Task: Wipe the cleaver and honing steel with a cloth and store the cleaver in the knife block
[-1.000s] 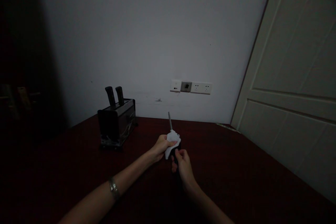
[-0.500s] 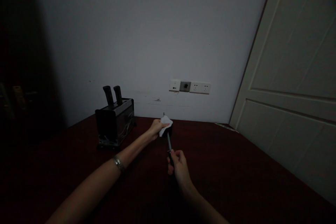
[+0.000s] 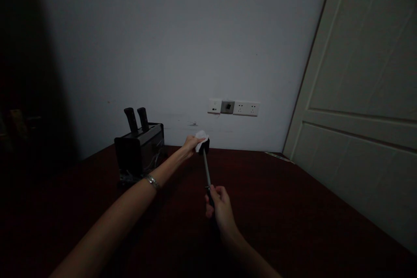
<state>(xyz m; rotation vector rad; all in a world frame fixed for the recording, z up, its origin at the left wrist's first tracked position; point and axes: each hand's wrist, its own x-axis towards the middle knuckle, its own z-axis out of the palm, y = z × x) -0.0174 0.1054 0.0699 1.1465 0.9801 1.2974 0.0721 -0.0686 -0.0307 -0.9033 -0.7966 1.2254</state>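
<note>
My right hand (image 3: 219, 205) is closed round the dark handle of a thin grey metal rod (image 3: 206, 168) that points away from me over the dark red table (image 3: 293, 208). My left hand (image 3: 190, 144), a bracelet on its wrist, is stretched out to the rod's far tip and pinches a white cloth (image 3: 201, 135) around it. The room is dim.
A dark knife block (image 3: 138, 147) with two black handles (image 3: 137, 119) sticking up stands at the back left of the table. A row of wall sockets (image 3: 233, 107) sits on the pale wall behind. A cream door (image 3: 365, 95) closes the right side.
My left hand has slid the white cloth up along the rod, from next to the handle to the far tip. My right hand has stayed on the handle.
</note>
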